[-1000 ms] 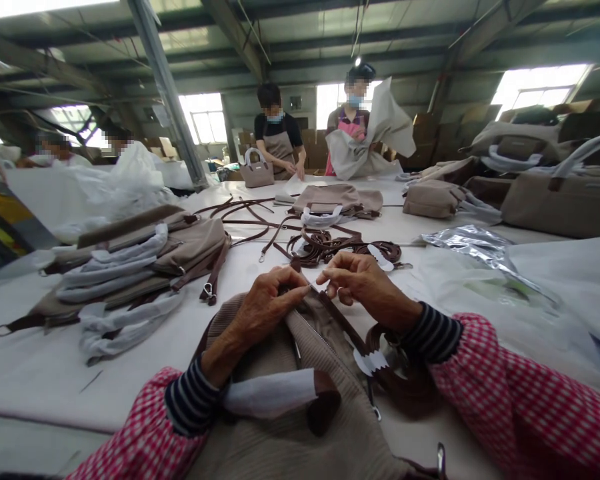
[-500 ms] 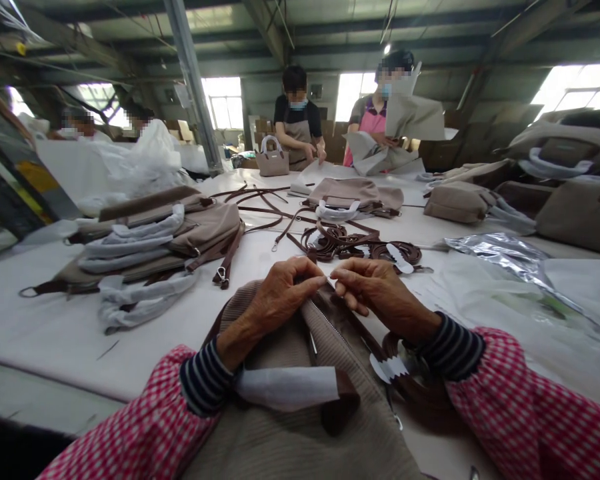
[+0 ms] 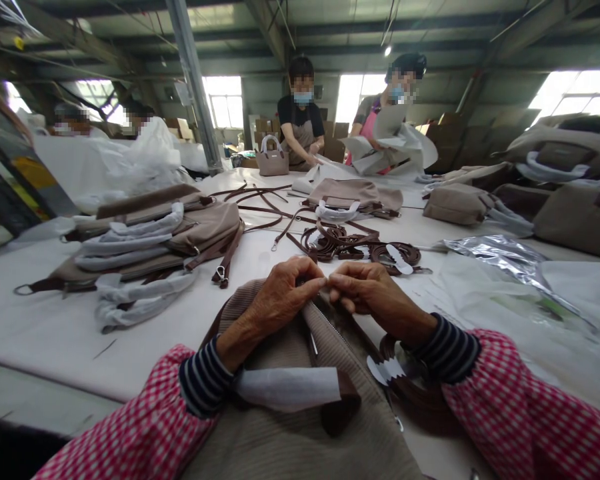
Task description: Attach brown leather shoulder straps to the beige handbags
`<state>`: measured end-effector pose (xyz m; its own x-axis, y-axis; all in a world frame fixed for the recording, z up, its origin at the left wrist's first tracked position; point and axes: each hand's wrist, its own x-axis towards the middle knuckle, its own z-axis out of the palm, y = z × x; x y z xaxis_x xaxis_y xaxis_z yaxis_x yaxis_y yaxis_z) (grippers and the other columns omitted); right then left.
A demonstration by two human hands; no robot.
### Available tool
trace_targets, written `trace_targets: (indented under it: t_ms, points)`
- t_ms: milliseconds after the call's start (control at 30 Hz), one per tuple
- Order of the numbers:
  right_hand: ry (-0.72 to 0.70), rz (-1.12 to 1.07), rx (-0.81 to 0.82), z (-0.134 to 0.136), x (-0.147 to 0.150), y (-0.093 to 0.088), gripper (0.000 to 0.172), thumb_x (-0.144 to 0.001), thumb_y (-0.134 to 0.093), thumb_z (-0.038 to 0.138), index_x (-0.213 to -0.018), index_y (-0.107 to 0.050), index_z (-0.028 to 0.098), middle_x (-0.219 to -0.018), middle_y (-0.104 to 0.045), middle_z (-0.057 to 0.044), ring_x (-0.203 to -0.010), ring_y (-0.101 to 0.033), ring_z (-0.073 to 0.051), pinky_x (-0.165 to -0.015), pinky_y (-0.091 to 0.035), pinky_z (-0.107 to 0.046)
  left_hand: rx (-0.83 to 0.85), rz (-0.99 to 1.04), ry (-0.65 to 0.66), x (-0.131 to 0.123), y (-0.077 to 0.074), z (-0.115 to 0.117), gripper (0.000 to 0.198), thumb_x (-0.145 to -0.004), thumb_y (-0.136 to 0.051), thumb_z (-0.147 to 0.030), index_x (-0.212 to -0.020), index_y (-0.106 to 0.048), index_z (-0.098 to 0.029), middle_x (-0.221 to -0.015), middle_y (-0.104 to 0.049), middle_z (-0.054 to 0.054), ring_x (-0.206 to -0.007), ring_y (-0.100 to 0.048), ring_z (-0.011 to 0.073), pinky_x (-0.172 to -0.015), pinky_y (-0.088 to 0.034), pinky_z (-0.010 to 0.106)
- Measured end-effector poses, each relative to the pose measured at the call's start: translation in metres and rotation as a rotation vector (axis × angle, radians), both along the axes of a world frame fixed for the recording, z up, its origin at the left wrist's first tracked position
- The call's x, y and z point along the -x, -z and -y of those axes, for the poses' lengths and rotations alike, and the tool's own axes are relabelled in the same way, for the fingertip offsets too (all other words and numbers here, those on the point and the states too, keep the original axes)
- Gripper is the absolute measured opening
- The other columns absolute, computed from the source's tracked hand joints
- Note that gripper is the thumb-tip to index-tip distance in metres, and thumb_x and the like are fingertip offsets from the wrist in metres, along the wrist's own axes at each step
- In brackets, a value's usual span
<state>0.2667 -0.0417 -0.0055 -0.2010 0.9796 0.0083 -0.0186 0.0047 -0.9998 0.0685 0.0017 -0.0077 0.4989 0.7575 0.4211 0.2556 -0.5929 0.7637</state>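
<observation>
A taupe ribbed handbag (image 3: pixel 275 440) lies in front of me, its zipper (image 3: pixel 330 320) running up toward my fingers. Across it bends a brown handle wrapped in white paper (image 3: pixel 290 388). My left hand (image 3: pixel 290 293) is closed in a pinch at the bag's far end, with its wrist over the fabric. Fingertip to fingertip with it, my right hand (image 3: pixel 367 293) pinches too, just past the zipper's end. Whatever small thing is between the fingertips is hidden. Beside the bag, under my right wrist, is a coiled brown strap with a white card holder (image 3: pixel 384 369).
Wrapped-handle handbags (image 3: pixel 155 247) are stacked at left. Coiled brown straps (image 3: pixel 340 243) lie beyond my hands, with another bag (image 3: pixel 350 193) behind. Silver foil (image 3: pixel 510 257) and clear plastic lie at right. Two co-workers (image 3: pixel 300 120) handle pale sheets across the table.
My right hand has shifted slightly left, closing the small gap between the fingertips; the white bit seen there is now hidden. Across the table, a co-worker has lowered the grey sheet.
</observation>
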Motion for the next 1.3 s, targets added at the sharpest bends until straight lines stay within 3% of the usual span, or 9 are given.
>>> trace_targets:
  t_ms: [267,733,867,1167,1300]
  points:
    - [0.019,0.015,0.018,0.0009,0.0007,0.0000,0.032,-0.083,-0.079,0.045,-0.080,-0.067,0.015,-0.074,-0.070,-0.001,-0.048,-0.046,-0.003,-0.044,-0.027,-0.016,-0.034,-0.015,0.004,0.0000,0.0016,-0.0015,0.012,-0.091,-0.063,-0.026,-0.084,-0.069,-0.018,-0.086,-0.067,0.002,-0.084,-0.060,0.0169,-0.078,-0.045,0.029]
    - [-0.015,-0.147,0.074,-0.0023,0.0028,0.0005,0.035,-0.076,-0.083,0.043,-0.075,-0.063,0.014,-0.072,-0.069,-0.001,-0.044,-0.042,-0.003,-0.039,-0.017,-0.016,-0.021,-0.041,-0.013,0.0000,-0.0035,0.0035,0.012,-0.091,-0.064,-0.028,-0.083,-0.069,-0.019,-0.087,-0.068,0.002,-0.084,-0.060,0.0175,-0.080,-0.047,0.031]
    - [-0.001,-0.105,0.079,-0.0019,0.0031,0.0001,0.036,-0.076,-0.082,0.045,-0.077,-0.063,0.015,-0.073,-0.070,-0.002,-0.045,-0.043,-0.004,-0.040,-0.019,-0.016,-0.046,-0.052,-0.028,-0.0002,-0.0023,0.0026,0.012,-0.091,-0.064,-0.028,-0.083,-0.069,-0.019,-0.087,-0.068,0.002,-0.084,-0.060,0.0173,-0.081,-0.048,0.030]
    - [0.079,0.027,-0.129,-0.0012,0.0047,0.0000,0.026,-0.076,-0.077,0.038,-0.069,-0.068,0.015,-0.063,-0.059,0.002,-0.056,-0.044,-0.007,-0.053,-0.032,-0.021,-0.066,-0.111,-0.048,0.0023,-0.0022,0.0012,0.019,-0.091,-0.064,-0.037,-0.081,-0.070,-0.022,-0.085,-0.068,0.002,-0.080,-0.061,0.0192,-0.074,-0.046,0.030]
    - [0.100,-0.013,-0.134,-0.0036,0.0065,0.0018,0.034,-0.072,-0.081,0.042,-0.063,-0.062,0.015,-0.061,-0.054,0.003,-0.058,-0.043,-0.008,-0.056,-0.033,-0.023,-0.078,-0.113,-0.066,0.0025,-0.0015,-0.0001,0.021,-0.090,-0.064,-0.041,-0.082,-0.070,-0.023,-0.083,-0.069,0.003,-0.078,-0.062,0.0202,-0.071,-0.045,0.030]
